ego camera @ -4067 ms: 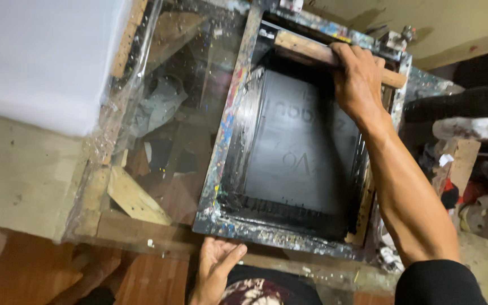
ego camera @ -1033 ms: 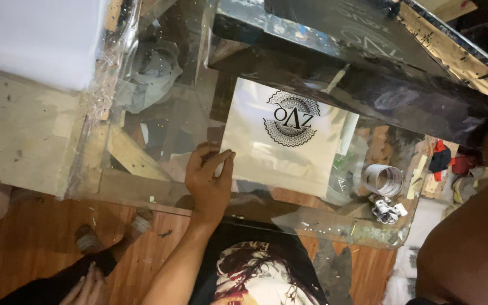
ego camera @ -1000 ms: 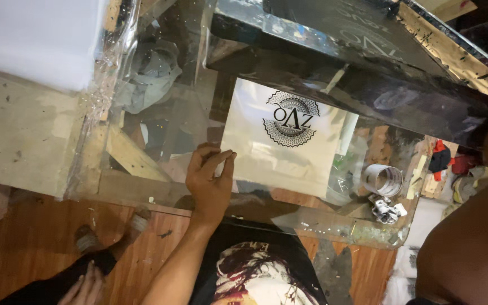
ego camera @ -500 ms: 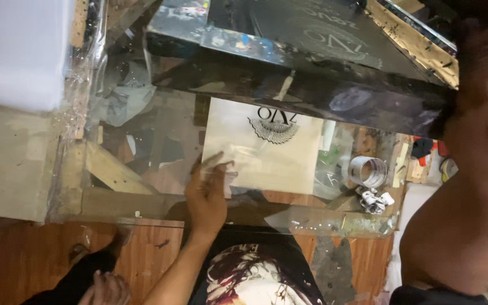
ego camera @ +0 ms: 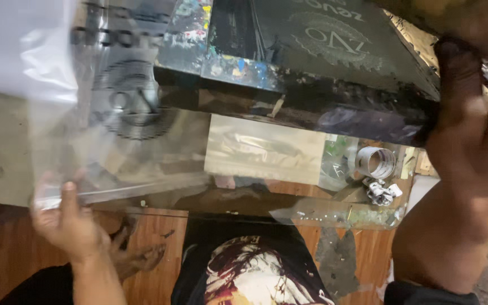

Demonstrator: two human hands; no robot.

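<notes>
Clear printed plastic bag (ego camera: 125, 118) is pinched at its lower corner by left hand (ego camera: 69, 220), held left of the raised screen frame (ego camera: 312, 73). Frame's right edge is gripped by closed right hand (ego camera: 470, 141) above the desk (ego camera: 334, 214).

Left hand (ego camera: 66, 217) grips the lower edge of a clear plastic bag (ego camera: 125, 124) printed with a dark round emblem, held up off the glass table (ego camera: 334, 212). Right hand (ego camera: 470, 141) holds the paint-stained screen frame (ego camera: 289, 68) tilted up above the table. A pale sheet (ego camera: 264, 149) lies under the frame. A tape roll (ego camera: 375, 162) sits near the table's right end.
</notes>
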